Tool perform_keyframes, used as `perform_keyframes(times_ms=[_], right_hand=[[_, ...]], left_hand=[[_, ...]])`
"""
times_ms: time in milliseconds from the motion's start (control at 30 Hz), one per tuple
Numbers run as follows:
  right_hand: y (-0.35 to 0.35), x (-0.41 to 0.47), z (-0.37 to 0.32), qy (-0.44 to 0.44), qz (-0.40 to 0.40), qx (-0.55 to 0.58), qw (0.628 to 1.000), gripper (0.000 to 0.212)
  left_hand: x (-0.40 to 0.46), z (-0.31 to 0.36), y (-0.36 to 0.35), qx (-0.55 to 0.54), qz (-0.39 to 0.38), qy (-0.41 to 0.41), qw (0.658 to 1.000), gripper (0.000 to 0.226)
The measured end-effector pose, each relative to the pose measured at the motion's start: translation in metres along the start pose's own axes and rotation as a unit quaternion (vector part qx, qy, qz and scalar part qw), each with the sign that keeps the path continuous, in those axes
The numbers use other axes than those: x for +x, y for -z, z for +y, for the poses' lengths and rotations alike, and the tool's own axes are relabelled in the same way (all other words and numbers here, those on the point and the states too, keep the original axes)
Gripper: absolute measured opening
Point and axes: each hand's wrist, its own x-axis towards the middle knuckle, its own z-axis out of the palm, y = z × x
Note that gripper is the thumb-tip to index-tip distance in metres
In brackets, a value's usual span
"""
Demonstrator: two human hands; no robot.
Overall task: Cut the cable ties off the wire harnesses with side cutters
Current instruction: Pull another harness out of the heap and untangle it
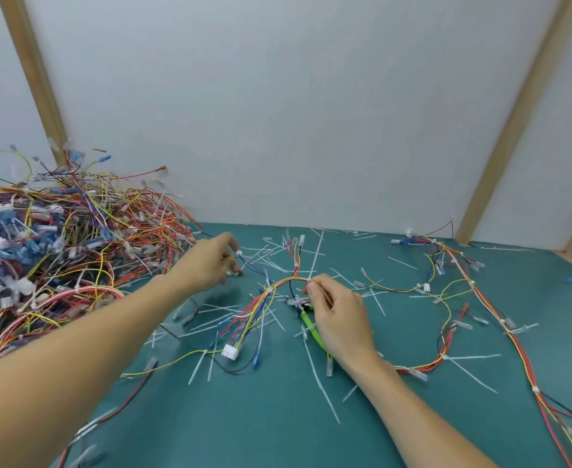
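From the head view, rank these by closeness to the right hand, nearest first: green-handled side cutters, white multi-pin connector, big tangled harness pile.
Measured from the right hand:
1. Green-handled side cutters, held in that hand, handle showing at its left edge.
2. White multi-pin connector, on the mat to its left.
3. Big tangled harness pile, far left against the wall.

Mat [277,417] was teal. Harness pile [58,238] at 9 o'clock: mostly red, orange, yellow, blue. Centre harness [264,298] ran yellow, red, blue, white into a white connector [230,351]. Cutter handles [308,324] lime green. Loose ties [316,256] white. Wall [294,113] pale grey, battens [514,119] tan.
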Motion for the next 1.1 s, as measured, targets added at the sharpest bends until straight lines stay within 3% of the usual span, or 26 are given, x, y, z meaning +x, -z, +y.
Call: perform_keyframes(times_ms=[67,200,300,500,800,1033,1100], right_hand=[[0.001,0.001,0.001,-0.005,0.007,0.001,1.0,0.025],[0.0,0.001,0.002,-0.017,0.005,-0.001,1.0,0.024],[0.0,0.004,0.003,-0.039,0.008,0.007,0.999,0.025],[0.001,0.005,0.004,-0.074,0.026,0.019,0.997,0.028],[0.003,0.005,-0.001,-0.097,0.021,-0.009,0.995,0.029],[0.003,0.004,-0.001,-0.098,0.035,-0.006,0.995,0.03],[0.003,0.006,0.0,-0.104,0.043,-0.002,0.994,0.029]], left_hand=[[-0.002,-0.002,0.002,0.114,0.013,-0.03,0.993,0.021],[-0.004,-0.005,0.006,0.126,-0.004,-0.068,0.99,0.04],[-0.005,-0.005,0.013,0.16,-0.016,-0.074,0.984,0.035],[-0.009,-0.011,0.011,0.098,-0.014,-0.056,0.994,0.017],[-0.023,-0.014,0.018,-0.058,-0.015,-0.009,0.998,0.034],[-0.023,-0.015,0.018,0.074,-0.016,-0.071,0.995,0.019],[-0.023,-0.016,0.018,0.067,-0.015,-0.075,0.995,0.016]])
